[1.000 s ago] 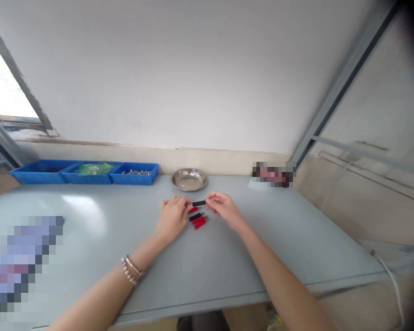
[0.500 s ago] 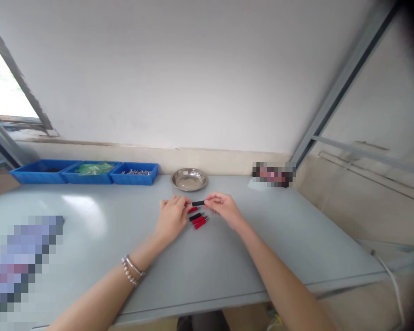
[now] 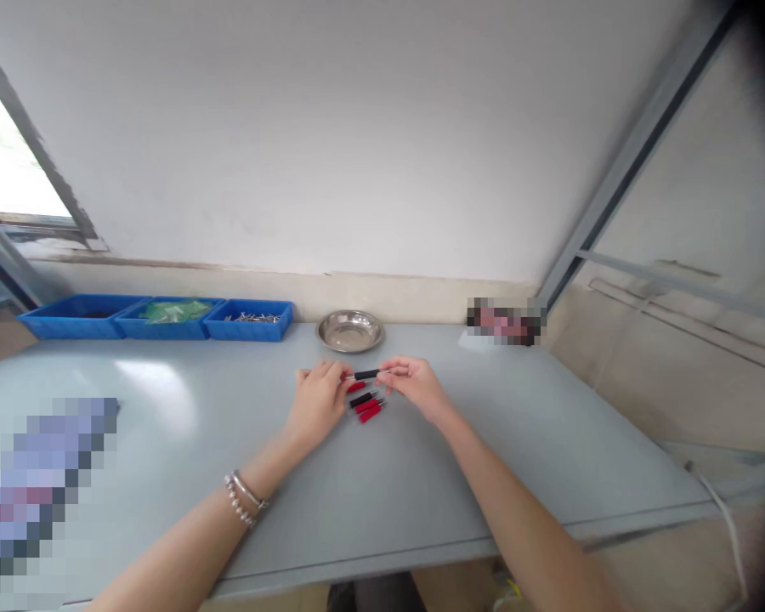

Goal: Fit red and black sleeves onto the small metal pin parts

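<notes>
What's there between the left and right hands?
In the head view, a slim black piece bridges the left hand and right hand; more red and black pieces lie on the near side.

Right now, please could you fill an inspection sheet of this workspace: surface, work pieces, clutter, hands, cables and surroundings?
Surface: grey table, bright glare toward the left.
Work pieces: black pen-like piece held; red pieces and another black piece lie just nearer the person.
Clutter: three blue bins and a metal bowl along the back; two pixelated items, unidentifiable.
Hands: left hand and right hand at opposite ends of the held piece.
Cables: pale cable-like strand hanging near the right corner.
Surroundings: white wall, window at left, metal frame.
</notes>
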The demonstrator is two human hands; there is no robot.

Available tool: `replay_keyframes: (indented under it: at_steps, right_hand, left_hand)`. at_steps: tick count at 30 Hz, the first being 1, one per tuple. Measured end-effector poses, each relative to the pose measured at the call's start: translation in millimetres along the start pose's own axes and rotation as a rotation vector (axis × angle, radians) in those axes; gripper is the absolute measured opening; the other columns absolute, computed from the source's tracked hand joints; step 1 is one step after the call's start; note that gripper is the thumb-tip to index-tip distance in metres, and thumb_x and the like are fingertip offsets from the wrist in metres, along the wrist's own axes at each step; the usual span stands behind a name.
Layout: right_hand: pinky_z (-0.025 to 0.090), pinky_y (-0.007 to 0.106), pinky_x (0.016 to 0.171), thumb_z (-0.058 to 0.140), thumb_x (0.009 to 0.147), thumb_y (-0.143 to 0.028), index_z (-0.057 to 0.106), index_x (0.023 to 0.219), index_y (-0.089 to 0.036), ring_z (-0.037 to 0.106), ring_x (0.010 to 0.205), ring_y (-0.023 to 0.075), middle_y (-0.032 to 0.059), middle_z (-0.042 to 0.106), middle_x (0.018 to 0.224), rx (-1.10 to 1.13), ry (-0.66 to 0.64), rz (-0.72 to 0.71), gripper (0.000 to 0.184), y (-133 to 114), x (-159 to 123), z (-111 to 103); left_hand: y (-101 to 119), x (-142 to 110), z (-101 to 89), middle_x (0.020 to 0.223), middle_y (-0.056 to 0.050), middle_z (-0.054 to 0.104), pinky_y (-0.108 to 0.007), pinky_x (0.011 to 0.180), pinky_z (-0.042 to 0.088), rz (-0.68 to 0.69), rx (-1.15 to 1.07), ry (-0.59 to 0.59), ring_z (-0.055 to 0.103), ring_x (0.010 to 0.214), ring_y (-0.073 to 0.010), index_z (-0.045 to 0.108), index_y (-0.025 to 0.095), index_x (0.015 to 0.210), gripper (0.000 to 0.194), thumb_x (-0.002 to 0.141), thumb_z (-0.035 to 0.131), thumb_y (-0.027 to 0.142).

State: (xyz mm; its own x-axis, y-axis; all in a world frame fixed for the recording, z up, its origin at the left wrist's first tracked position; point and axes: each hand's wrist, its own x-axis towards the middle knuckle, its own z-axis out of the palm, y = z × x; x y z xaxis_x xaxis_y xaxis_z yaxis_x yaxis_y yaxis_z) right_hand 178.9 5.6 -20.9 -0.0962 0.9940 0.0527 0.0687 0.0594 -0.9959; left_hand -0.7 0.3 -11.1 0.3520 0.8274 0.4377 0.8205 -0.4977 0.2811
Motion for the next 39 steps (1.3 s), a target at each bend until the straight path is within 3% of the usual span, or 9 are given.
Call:
replay_keyframes:
  at_steps: [13, 27, 39]
  right_hand:
    - [0.04, 0.024, 0.054, 0.058, 0.069, -0.038, 0.057, 0.071, -0.015, 0.05, 0.049, 0.0085, 0.002, 0.063, 0.063, -0.106, -0.024, -0.051, 0.023, -10.1, -4.6, -0.6]
    - [0.033, 0.021, 0.046, 0.048, 0.076, -0.045, 0.045, 0.067, -0.019, 0.044, 0.045, 0.0083, -0.0037, 0.051, 0.053, -0.184, -0.097, -0.077, 0.027, -6.2, -3.3, 1.1]
    - [0.032, 0.023, 0.049, 0.039, 0.08, -0.051, 0.045, 0.057, -0.019, 0.042, 0.046, 0.0102, -0.002, 0.048, 0.049, -0.327, -0.109, -0.108, 0.04, -5.0, -2.7, -1.9]
  left_hand:
    - [0.5, 0.0, 0.0, 0.083, -0.001, 0.06, -0.031, 0.07, 0.029, -0.001, -0.015, -0.005, 0.054, 0.077, -0.017, 0.049, 0.019, 0.085, 0.012, 0.086, 0.037, 0.022]
    - [0.7, 0.1, 0.0, 0.083, -0.001, 0.06, -0.031, 0.069, 0.03, 0.01, -0.027, -0.028, 0.054, 0.08, -0.0178, 0.049, 0.019, 0.084, 0.013, 0.085, 0.036, 0.02]
    - [1.6, -0.1, 0.0, 0.083, -0.001, 0.061, -0.03, 0.068, 0.029, 0.028, -0.025, -0.034, 0.054, 0.079, -0.0174, 0.05, 0.019, 0.084, 0.013, 0.085, 0.037, 0.02]
